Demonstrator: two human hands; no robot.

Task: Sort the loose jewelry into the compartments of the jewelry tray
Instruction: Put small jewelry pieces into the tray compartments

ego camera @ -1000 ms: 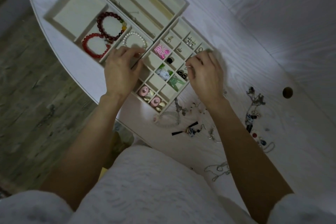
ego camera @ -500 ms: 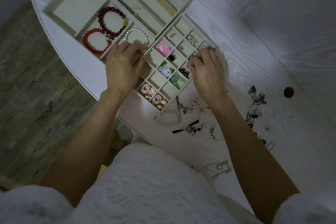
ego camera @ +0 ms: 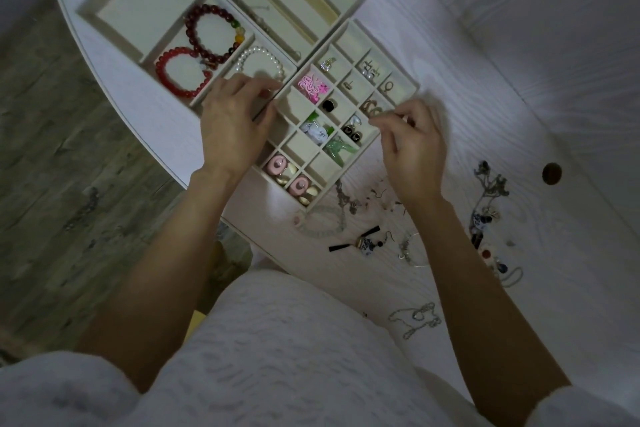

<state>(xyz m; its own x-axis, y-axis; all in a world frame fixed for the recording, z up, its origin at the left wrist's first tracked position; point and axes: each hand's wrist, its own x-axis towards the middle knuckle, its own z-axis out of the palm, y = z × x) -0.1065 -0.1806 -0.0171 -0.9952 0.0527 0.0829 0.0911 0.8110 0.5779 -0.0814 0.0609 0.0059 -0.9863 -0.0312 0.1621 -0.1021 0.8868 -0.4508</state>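
While unheld, earring (ego camera: 370, 108) beside right grip (ego camera: 412, 146)

Our right hand (ego camera: 412, 146) has pulled back off the cream gridded jewelry tray (ego camera: 403, 97) toward 4 o'clock, fingertips now at its right edge. The brown hoop earrings (ego camera: 371, 108) it covered now show in their compartment.
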